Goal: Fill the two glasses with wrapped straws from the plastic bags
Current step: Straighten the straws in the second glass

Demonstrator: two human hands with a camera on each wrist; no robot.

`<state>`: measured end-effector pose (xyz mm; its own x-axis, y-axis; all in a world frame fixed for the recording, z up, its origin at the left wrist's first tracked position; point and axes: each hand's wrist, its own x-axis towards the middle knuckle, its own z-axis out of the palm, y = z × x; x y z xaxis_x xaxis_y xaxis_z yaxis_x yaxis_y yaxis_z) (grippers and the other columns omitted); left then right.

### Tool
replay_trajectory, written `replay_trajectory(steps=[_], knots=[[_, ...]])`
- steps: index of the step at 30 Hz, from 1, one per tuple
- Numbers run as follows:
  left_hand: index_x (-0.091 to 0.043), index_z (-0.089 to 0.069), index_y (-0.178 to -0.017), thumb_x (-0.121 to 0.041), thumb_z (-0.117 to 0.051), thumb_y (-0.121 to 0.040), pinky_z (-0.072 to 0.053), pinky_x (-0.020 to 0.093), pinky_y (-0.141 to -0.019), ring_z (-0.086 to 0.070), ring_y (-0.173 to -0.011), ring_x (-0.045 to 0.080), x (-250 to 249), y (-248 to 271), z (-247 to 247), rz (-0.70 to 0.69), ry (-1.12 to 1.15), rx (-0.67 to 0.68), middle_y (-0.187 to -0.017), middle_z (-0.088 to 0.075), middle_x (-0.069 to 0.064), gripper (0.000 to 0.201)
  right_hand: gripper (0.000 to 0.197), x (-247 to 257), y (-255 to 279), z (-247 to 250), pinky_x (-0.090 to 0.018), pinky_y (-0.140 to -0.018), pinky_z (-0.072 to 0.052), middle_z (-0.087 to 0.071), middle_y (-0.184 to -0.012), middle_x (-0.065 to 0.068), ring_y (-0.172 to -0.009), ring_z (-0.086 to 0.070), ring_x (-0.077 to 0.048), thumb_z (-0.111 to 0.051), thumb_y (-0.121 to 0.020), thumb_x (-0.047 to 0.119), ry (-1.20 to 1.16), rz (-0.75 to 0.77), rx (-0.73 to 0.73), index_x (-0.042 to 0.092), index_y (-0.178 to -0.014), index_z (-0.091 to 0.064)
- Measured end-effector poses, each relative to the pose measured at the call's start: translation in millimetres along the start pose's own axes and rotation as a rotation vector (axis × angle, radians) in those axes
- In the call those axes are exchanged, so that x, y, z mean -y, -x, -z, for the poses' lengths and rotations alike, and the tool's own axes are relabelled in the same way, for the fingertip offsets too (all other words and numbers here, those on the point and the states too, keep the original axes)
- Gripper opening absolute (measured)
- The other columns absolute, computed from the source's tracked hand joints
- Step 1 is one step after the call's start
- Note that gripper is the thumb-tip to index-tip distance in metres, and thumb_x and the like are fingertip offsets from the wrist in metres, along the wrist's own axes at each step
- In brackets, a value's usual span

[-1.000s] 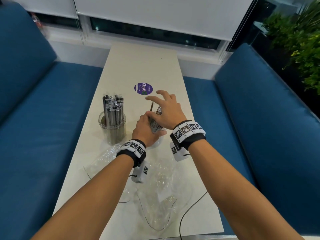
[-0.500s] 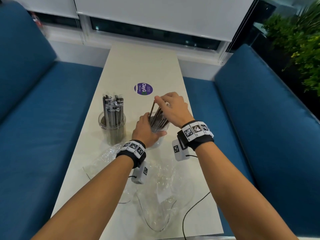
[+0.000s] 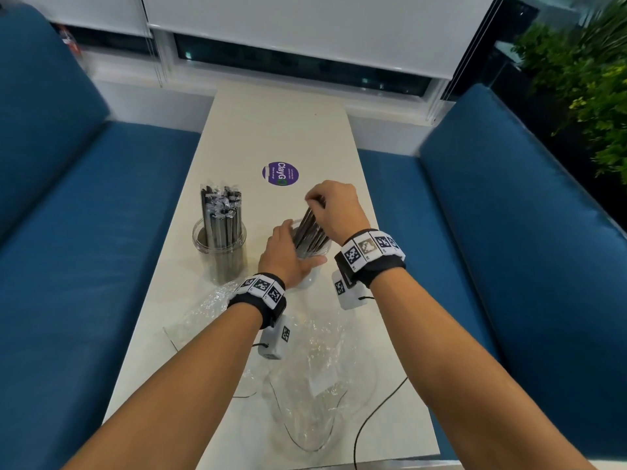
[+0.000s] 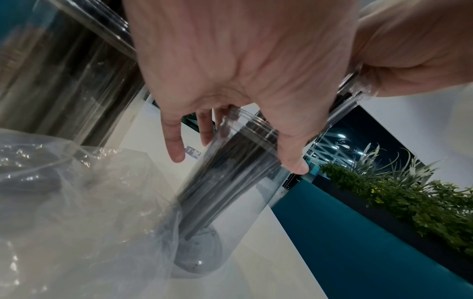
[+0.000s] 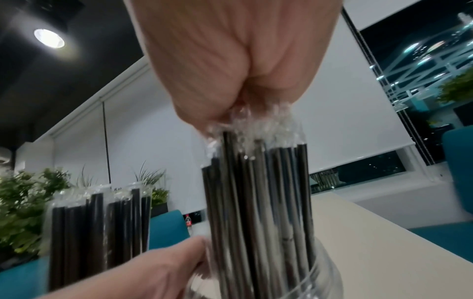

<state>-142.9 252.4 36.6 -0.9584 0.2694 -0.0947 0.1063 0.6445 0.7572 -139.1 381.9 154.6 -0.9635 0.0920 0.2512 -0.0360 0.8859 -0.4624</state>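
Two clear glasses stand on the cream table (image 3: 278, 130). The left glass (image 3: 220, 244) is packed with upright black wrapped straws (image 3: 220, 212). My left hand (image 3: 288, 245) grips the right glass (image 3: 312, 256) near its rim, fingers on one side and thumb on the other (image 4: 294, 161). A bundle of wrapped straws (image 3: 310, 228) leans inside that glass (image 4: 230, 192). My right hand (image 3: 317, 201) pinches the clear wrapper tops of this bundle (image 5: 256, 192) from above. The glass's base is hidden behind my left hand in the head view.
Crumpled clear plastic bags (image 3: 305, 351) lie on the table under my forearms, reaching the held glass (image 4: 76, 202). A purple round sticker (image 3: 280, 173) is farther up the table. Black cables (image 3: 373, 412) trail near the front edge. Blue sofas (image 3: 84, 266) flank both sides.
My right hand went from spread fingers over the glass to pinching the straw tops together. The bundle now leans toward the far side. The left hand kept its hold on the glass.
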Motion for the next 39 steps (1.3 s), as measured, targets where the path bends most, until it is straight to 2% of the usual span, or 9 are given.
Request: replay_trajectory(steps=[3, 7, 11, 16, 19, 24, 32, 35, 39], knots=[[-0.016, -0.030, -0.160, -0.055, -0.089, -0.076, -0.044, 0.049, -0.116, -0.046, -0.140, 0.027, 0.0, -0.1, 0.0, 0.000, 0.011, -0.009, -0.150, -0.046, 0.005, 0.110, 0.021, 0.5, 2.9, 2.2, -0.034, -0.088, -0.054, -0.076, -0.103, -0.005, -0.093, -0.068, -0.023, -0.059, -0.099, 0.016, -0.001, -0.054, -0.145, 0.011, -0.101, -0.079], [-0.015, -0.027, -0.162, -0.056, -0.090, -0.075, -0.043, 0.050, -0.118, -0.045, -0.143, 0.027, -0.7, 0.1, 0.0, 0.018, 0.020, -0.003, -0.154, -0.044, 0.005, 0.115, 0.041, 2.9, 2.4, 2.0, -0.045, -0.093, -0.048, -0.072, -0.095, -0.010, -0.093, -0.064, -0.035, -0.040, -0.108, 0.030, 0.144, -0.111, 0.104, 0.007, -0.094, -0.071], [-0.014, -0.030, -0.160, -0.055, -0.091, -0.075, -0.043, 0.049, -0.117, -0.046, -0.142, 0.029, -1.1, 0.5, 0.7, 0.009, 0.033, -0.014, -0.153, -0.046, 0.007, 0.112, 0.047, -1.6, -2.0, 13.0, -0.049, -0.102, -0.048, -0.071, -0.116, -0.013, -0.110, -0.063, -0.034, -0.030, -0.110, 0.038, -0.132, -0.172, 0.016, 0.009, -0.118, -0.067], [-0.013, -0.033, -0.158, -0.054, -0.090, -0.076, -0.043, 0.048, -0.116, -0.047, -0.141, 0.029, 0.1, 0.6, -0.6, -0.014, 0.032, -0.024, -0.152, -0.046, 0.008, 0.108, 0.067, -6.4, 7.7, 22.5, -0.050, -0.110, -0.043, -0.052, -0.144, -0.005, -0.133, -0.048, -0.028, -0.060, -0.081, 0.075, -0.138, -0.104, 0.245, 0.047, -0.141, -0.048], [-0.015, -0.031, -0.160, -0.057, -0.089, -0.075, -0.045, 0.050, -0.116, -0.048, -0.141, 0.028, 1.3, -0.1, -0.7, 0.008, 0.028, -0.006, -0.153, -0.044, 0.007, 0.112, 0.063, -6.5, 21.2, 8.6, -0.042, -0.103, -0.049, -0.051, -0.131, -0.007, -0.122, -0.053, -0.032, -0.082, -0.076, 0.054, 0.009, -0.095, 0.376, 0.039, -0.133, -0.058], [-0.015, -0.035, -0.156, -0.055, -0.091, -0.073, -0.047, 0.053, -0.112, -0.050, -0.135, 0.030, 1.4, -3.7, -2.2, 0.015, 0.008, -0.011, -0.147, -0.047, 0.009, 0.107, 0.033, -2.5, 28.8, -9.1, -0.025, -0.082, -0.038, -0.058, -0.113, -0.012, -0.105, -0.060, -0.029, -0.078, -0.086, 0.028, -0.047, -0.203, 0.117, 0.015, -0.116, -0.071], [-0.024, -0.035, -0.155, -0.069, -0.090, -0.063, -0.052, 0.050, -0.109, -0.056, -0.130, 0.025, 6.7, -5.7, -5.4, 0.007, 0.080, -0.014, -0.142, -0.053, 0.004, 0.117, 0.066, 10.4, 43.2, 4.8, -0.052, -0.106, -0.039, -0.042, -0.141, -0.006, -0.129, -0.039, -0.030, -0.070, -0.072, 0.080, 0.044, -0.216, 0.175, 0.042, -0.125, -0.058], [-0.016, -0.033, -0.158, -0.060, -0.089, -0.070, -0.047, 0.052, -0.113, -0.050, -0.136, 0.029, 4.5, -3.4, -3.9, 0.021, 0.040, -0.009, -0.148, -0.048, 0.009, 0.113, 0.044, 16.7, 29.0, 13.0, -0.048, -0.106, -0.040, -0.043, -0.140, -0.005, -0.128, -0.038, -0.029, -0.064, -0.088, 0.065, -0.027, -0.175, -0.072, 0.039, -0.123, -0.060], [-0.012, -0.037, -0.155, -0.058, -0.089, -0.070, -0.047, 0.052, -0.111, -0.050, -0.134, 0.032, 4.4, -2.3, -1.8, -0.002, 0.024, -0.016, -0.145, -0.049, 0.011, 0.109, 0.045, 12.3, -3.6, 10.0, -0.047, -0.111, -0.038, -0.043, -0.153, -0.008, -0.136, -0.041, -0.035, -0.060, -0.100, 0.038, 0.002, -0.086, 0.159, 0.038, -0.144, -0.054]])
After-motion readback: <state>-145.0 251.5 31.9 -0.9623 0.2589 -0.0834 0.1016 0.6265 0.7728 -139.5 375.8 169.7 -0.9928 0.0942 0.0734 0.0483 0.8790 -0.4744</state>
